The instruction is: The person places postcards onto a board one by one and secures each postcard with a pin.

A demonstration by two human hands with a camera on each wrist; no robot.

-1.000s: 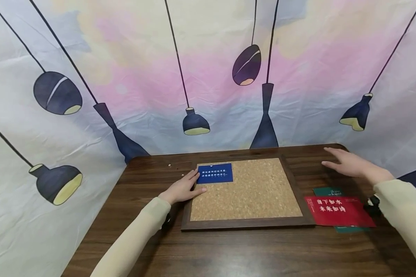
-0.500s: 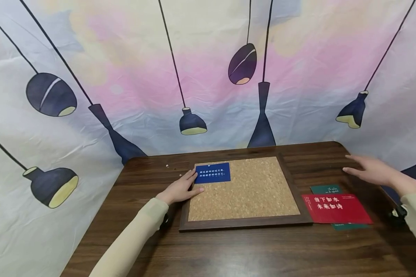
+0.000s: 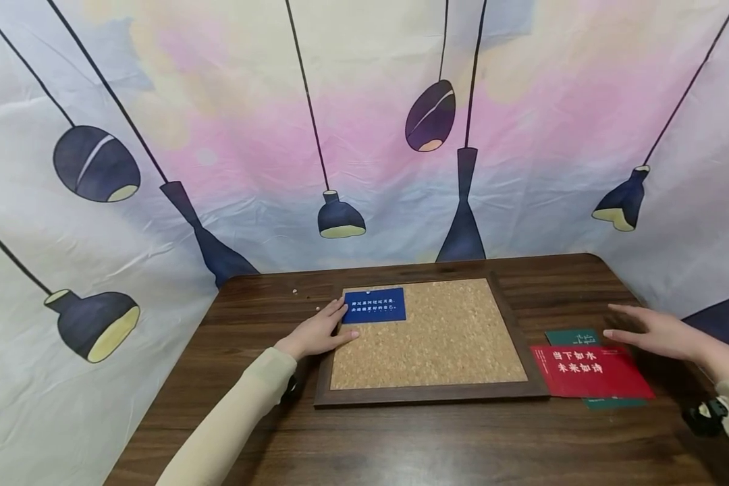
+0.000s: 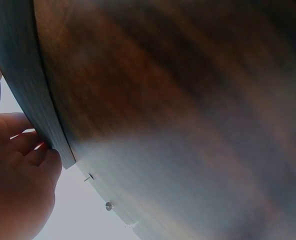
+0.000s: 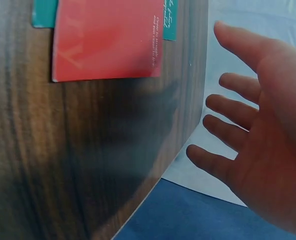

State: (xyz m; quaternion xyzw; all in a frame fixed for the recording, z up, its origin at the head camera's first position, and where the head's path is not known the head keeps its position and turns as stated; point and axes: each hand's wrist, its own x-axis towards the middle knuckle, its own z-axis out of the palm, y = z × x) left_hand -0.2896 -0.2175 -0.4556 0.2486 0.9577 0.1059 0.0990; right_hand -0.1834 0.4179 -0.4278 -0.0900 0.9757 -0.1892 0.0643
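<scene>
A corkboard (image 3: 431, 351) in a dark wooden frame lies on the table. Near its top left corner a blue card (image 3: 374, 305) with white writing lies on the cork, a small pale pin (image 3: 368, 292) at its upper edge. My left hand (image 3: 318, 331) rests on the frame's left side, thumb over the cork and fingertips by the card. To the right of the board, a red card (image 3: 592, 372) overlaps a green card (image 3: 571, 337). My right hand (image 3: 662, 332) hovers over the right end of the red card, fingers extended, holding nothing.
Small pins (image 4: 108, 205) lie on the dark wooden table (image 3: 401, 445) beyond the left hand. A cloth backdrop (image 3: 376, 135) printed with hanging lamps stands behind the table's far edge. The right hand is near the table's right edge.
My right hand has moved to the right and then nearer, from the table's far right corner to above the red card. The left hand, board and cards stay put.
</scene>
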